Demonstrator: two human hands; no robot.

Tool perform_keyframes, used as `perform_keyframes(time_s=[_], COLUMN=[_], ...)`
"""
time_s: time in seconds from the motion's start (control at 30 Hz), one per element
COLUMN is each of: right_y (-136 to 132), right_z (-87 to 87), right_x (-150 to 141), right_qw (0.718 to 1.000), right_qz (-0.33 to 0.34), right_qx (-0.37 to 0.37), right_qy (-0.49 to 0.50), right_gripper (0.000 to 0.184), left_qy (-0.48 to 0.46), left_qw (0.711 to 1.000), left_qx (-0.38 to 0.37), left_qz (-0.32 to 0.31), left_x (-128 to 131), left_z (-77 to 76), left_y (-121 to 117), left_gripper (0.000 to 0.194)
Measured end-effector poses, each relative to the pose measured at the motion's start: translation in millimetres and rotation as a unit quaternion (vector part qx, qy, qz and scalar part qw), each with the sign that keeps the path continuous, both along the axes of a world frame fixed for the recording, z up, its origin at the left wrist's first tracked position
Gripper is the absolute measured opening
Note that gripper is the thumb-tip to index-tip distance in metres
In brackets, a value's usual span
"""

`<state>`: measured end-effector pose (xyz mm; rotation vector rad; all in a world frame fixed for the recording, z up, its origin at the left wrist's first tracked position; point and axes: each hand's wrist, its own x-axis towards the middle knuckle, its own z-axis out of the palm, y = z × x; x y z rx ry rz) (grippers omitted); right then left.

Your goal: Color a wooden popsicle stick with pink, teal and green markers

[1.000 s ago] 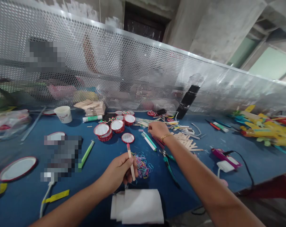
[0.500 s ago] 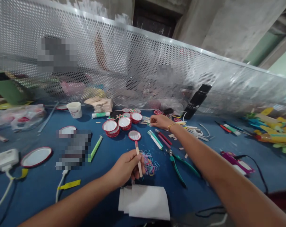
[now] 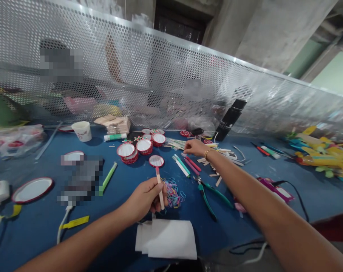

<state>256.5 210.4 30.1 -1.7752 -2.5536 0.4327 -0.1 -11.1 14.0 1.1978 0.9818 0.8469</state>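
My left hand (image 3: pixel 146 200) is closed on a flat wooden craft stick (image 3: pixel 160 194) with a red tip, held upright above a heap of colourful paper clips (image 3: pixel 173 193). Just beyond the stick's tip lies a small round disc with a red rim (image 3: pixel 156 161). Farther out, my right hand (image 3: pixel 194 147) has its fingers pinched together close to the table. A small pale bit shows at its fingertips, too small to name. Below those fingers lie a purple-pink pen (image 3: pixel 192 164) and a green pen (image 3: pixel 183 165); thin pale sticks (image 3: pixel 174 143) are left of the hand.
Green-handled pliers (image 3: pixel 207 200) lie open beneath my right forearm. White papers (image 3: pixel 171 240) are at the front edge. Red-rimmed tins (image 3: pixel 127 151), a paper cup (image 3: pixel 82 131) and a black bottle (image 3: pixel 230 120) stand along a perforated metal screen (image 3: pixel 166 75). A pixelated dark object (image 3: pixel 83 179) lies left.
My right hand has moved right and slightly nearer, away from the tins and thin sticks. My left hand keeps its hold on the craft stick. The whole view has shifted a little.
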Motion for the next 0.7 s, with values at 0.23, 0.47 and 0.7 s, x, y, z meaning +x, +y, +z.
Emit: perform_keyframes(time_s=[0.23, 0.47, 0.7], right_y=[-1.7, -8.2, -8.3], right_z=[1.5, 3.9, 6.2], right_x=[-10.0, -20.3, -26.1], right_qw=[1.0, 0.998, 0.997], right_qz=[-0.002, 0.001, 0.004], right_qx=[0.005, 0.015, 0.034], right_qy=[-0.026, -0.056, -0.069], right_gripper=[0.036, 0.034, 0.034], left_qy=[0.002, 0.008, 0.017], left_qw=[1.0, 1.0, 1.0], left_qx=[0.009, 0.003, 0.007], left_qz=[-0.005, -0.011, -0.009], left_x=[-0.5, -0.8, -1.8], left_z=[-4.2, -4.3, -3.0], left_y=[1.7, 1.3, 1.4], left_gripper=[0.039, 0.043, 0.042])
